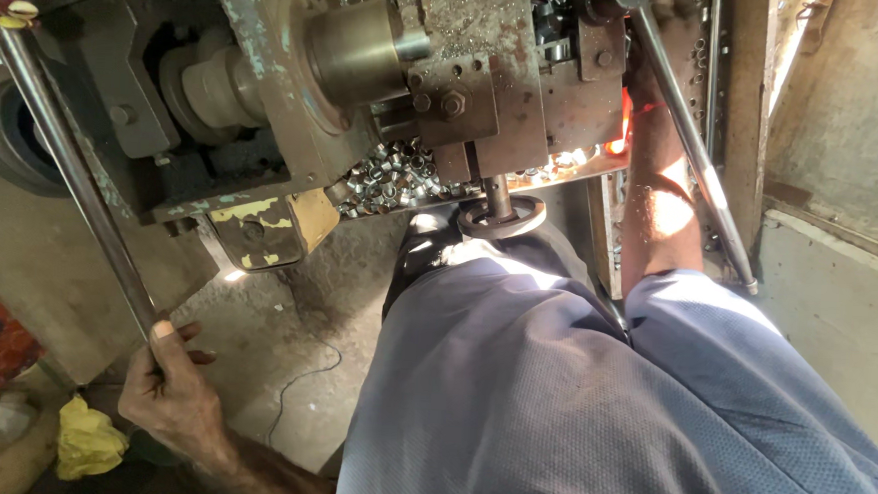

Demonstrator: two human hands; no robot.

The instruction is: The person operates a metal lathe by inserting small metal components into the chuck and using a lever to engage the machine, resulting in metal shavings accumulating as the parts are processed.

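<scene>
Down in the lower left of the frame, the left hand [173, 393] is wrapped tight around the bottom end of a long steel lever [68, 167], fingers curled shut on it and the thumb laid up along the bar. That lever slants from the fist up to the upper left corner, crossing in front of the grey machine body [257, 87].

Over on the right side, the right arm [656, 213] reaches up past the blue sleeve [697, 301] toward the top of the frame, and the right hand [635, 107] is up there against the machine, glowing red where sunlight hits it. Whether its fingers are spread or closed, I cannot tell; the hand is mostly hidden behind the metal. Just beside that arm a second steel rod [694, 155] runs on a diagonal from the top centre down to the right.

Centre frame, a brass-coloured cylinder [354, 52] sticks out of the machine, with a bolted rusty block [467, 88] next to it. Below sits a heap of small shiny metal rings [392, 179] on a ledge, and a small round handwheel [500, 220] hangs just under it, touching the top of the blue shirt [551, 403] that fills the lower right. A yellow rag [86, 441] lies on the floor in the bottom left corner, near the gripping hand.
</scene>
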